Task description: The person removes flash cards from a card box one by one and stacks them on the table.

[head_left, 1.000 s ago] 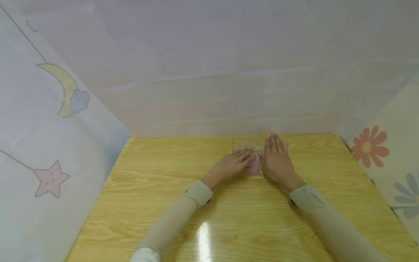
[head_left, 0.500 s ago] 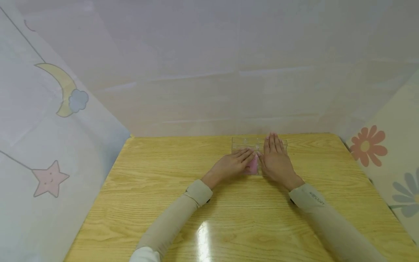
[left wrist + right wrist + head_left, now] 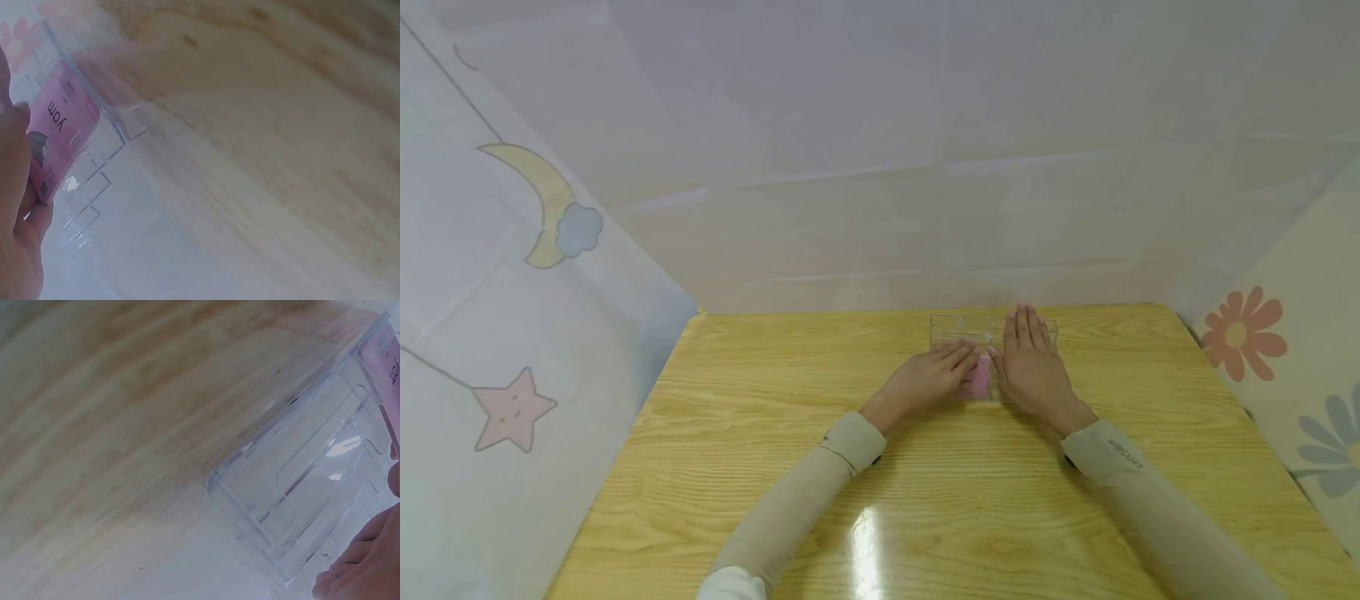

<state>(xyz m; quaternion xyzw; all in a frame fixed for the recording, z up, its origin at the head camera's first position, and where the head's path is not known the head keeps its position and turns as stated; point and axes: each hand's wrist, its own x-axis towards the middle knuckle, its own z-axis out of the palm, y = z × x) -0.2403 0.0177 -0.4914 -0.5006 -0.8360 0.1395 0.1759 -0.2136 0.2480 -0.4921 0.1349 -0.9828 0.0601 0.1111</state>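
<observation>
A clear plastic holder [image 3: 951, 325] with stepped slots lies near the far edge of the table. My left hand [image 3: 928, 377] holds a pink card [image 3: 62, 122] printed "yam" over the holder's left front part. In the left wrist view, fingertips overlap the card's face, and another digit shows at its lower corner. The card has rounded corners, a small dark picture and a tiny code square. My right hand [image 3: 1033, 371] lies flat with straight fingers across the holder's right part, thumb out toward the card. The holder's transparent end [image 3: 250, 506] shows in the right wrist view.
The wood-grain table [image 3: 760, 467] spreads toward the near side. A pale curtain or sheet [image 3: 850, 225] rises right behind the table's far edge. Side panels carry a moon [image 3: 546, 200], a star [image 3: 516, 410] and flowers [image 3: 1243, 335].
The left fingers have shifted very slightly left, leaving a little more of the pink card in sight. The right hand and the holder stay in place.
</observation>
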